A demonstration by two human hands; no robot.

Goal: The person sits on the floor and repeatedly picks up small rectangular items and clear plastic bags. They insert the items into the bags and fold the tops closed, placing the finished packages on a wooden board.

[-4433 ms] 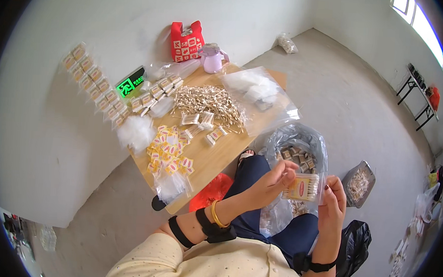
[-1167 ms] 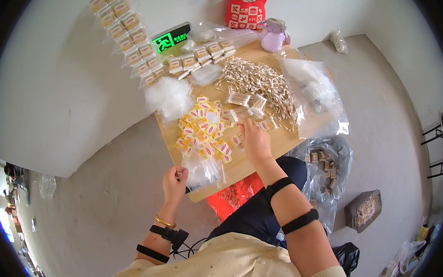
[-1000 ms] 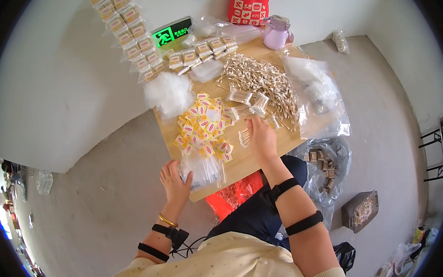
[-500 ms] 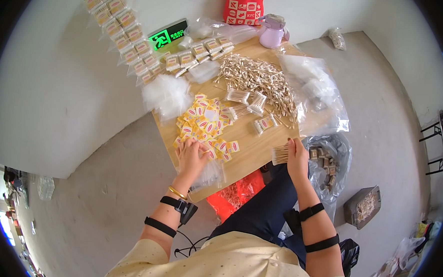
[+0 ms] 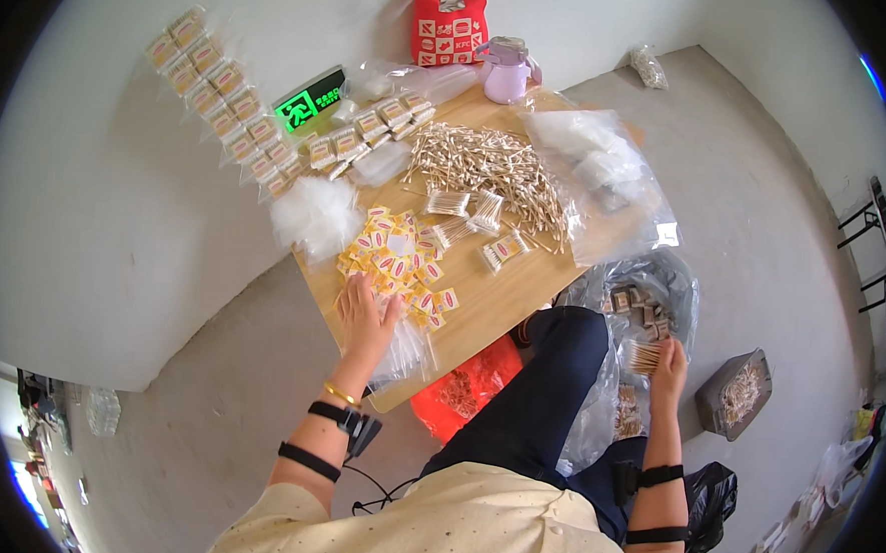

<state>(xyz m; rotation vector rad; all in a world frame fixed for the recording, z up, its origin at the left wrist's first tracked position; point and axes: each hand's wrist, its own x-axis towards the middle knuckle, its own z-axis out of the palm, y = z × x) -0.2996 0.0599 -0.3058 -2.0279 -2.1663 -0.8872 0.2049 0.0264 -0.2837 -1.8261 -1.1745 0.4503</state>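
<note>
My left hand lies with fingers stretched apart at the near edge of a heap of small yellow-and-white cards. Under and beside its palm are flat clear plastic sleeves. My right hand pinches a bundle of cotton swabs, held off the table's right side over a large clear-grey plastic bag. Inside that bag sit several small packs. On the table, loose bundles of swabs and one bagged pack lie between the cards and a big swab pile.
Wrapped packs line the table's far left, beside a green exit sign. A lilac jug and red bag stand at the back. Clear bags cover the far right corner. A grey bin of swabs stands right.
My right hand has moved right, away from the table edge, carrying the swab bundle over the plastic bag. My left hand's fingers have spread at the cards. The view has shifted slightly.
</note>
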